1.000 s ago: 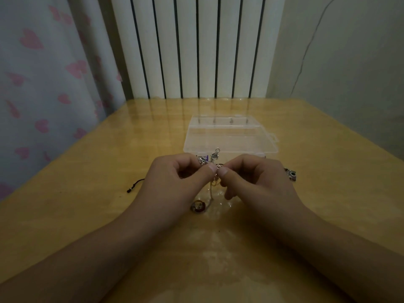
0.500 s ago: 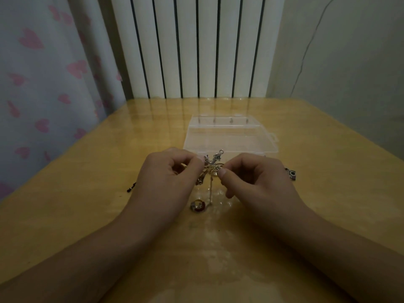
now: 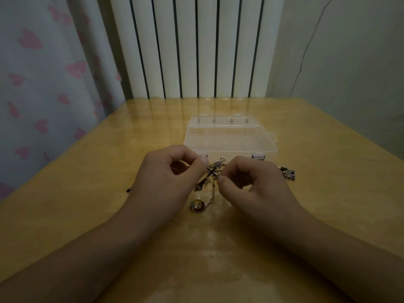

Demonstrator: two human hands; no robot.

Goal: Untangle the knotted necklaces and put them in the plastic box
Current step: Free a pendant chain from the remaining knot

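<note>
Thumb and forefinger of left hand (image 3: 166, 171) and of right hand (image 3: 247, 182) pinched on the knotted necklaces (image 3: 213, 171), held just above the wooden table (image 3: 109, 193), in front of the plastic box (image 3: 229, 141), its lid open. Round pendant (image 3: 197, 206) resting on the tabletop below; loose charm (image 3: 289, 172) lying beside the right hand. Best worked gently: small opposing pulls, easing loops loose rather than tightening the knot. Compared with a second ago: hands drawn slightly apart, tangle more exposed between the fingertips, black cord end (image 3: 129, 189) partly hidden.
</note>
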